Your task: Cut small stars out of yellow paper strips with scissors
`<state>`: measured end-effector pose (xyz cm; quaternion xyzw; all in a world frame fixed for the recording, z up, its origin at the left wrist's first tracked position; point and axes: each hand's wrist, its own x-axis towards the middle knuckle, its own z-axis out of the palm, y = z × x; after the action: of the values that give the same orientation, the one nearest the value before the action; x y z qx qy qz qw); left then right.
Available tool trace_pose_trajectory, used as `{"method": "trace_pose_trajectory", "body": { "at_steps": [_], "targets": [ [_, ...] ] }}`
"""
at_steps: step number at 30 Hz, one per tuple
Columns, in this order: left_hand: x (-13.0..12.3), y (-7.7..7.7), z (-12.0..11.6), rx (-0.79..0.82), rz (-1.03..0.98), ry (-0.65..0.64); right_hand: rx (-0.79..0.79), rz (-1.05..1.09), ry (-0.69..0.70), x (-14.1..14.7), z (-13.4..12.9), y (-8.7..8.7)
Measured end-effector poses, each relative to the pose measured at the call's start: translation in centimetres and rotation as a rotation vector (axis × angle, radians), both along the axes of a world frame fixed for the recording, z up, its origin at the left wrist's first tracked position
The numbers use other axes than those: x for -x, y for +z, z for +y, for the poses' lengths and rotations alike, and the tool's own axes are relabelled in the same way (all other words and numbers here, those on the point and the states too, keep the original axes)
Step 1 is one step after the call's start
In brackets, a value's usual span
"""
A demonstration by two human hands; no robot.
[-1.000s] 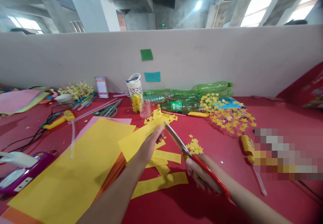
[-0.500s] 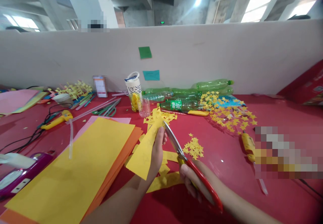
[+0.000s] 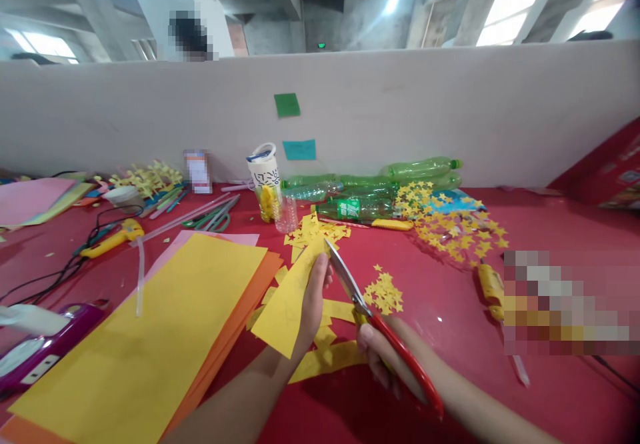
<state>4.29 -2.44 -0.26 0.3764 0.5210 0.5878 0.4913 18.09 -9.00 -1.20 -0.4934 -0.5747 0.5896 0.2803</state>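
Pinched in my left hand (image 3: 315, 295) is a yellow paper strip (image 3: 287, 311), slanting from lower left to upper right. My right hand (image 3: 384, 357) grips the red-handled scissors (image 3: 417, 374), whose blades look nearly closed and meet the strip's upper right edge. Below my hands lie yellow paper offcuts (image 3: 327, 359) on the red table (image 3: 320, 417). A small pile of yellow stars (image 3: 384, 291) sits right of the blades. To the left, a large yellow sheet (image 3: 165, 324) rests on orange sheets (image 3: 225, 344).
Behind are a patterned cup (image 3: 264, 171), a clear plastic cup (image 3: 286, 214), green bottles (image 3: 375, 205) and a yellow cutter (image 3: 393, 225). More stars (image 3: 463, 231) lie at the right, near a yellow glue gun (image 3: 491, 291). Another glue gun (image 3: 115, 237) and a purple power strip (image 3: 55, 344) are left.
The upper end of the strip and my left fingers have shifted slightly. The scissors remain in nearly the same place. A blurred dark shape now shows higher above the partition.
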Motion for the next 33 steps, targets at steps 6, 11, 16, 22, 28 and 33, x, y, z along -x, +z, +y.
{"method": "trace_pose_trajectory", "body": {
  "at_steps": [6,11,16,22,28,33],
  "targets": [
    [-0.01,0.58,-0.70,-0.026,0.106,0.009,-0.021,0.000,0.013,0.08,-0.16,-0.08],
    [-0.18,0.81,-0.89,-0.020,0.078,-0.047,0.003,0.013,-0.013,0.11,-0.29,-0.23],
    [-0.33,0.72,-0.77,-0.019,0.051,-0.060,0.001,0.029,-0.007,0.24,-0.27,0.14],
    [-0.26,0.52,-0.67,-0.057,0.058,-0.064,0.083,-0.006,-0.057,0.38,-0.07,-0.17],
    [-0.21,0.43,-0.53,-0.098,0.038,-0.084,0.087,-0.010,-0.081,0.21,-0.04,-0.20],
    [-0.28,0.28,-0.22,-0.054,-0.015,-0.051,0.069,-0.042,-0.083,0.03,0.03,0.18]
  ]
}}
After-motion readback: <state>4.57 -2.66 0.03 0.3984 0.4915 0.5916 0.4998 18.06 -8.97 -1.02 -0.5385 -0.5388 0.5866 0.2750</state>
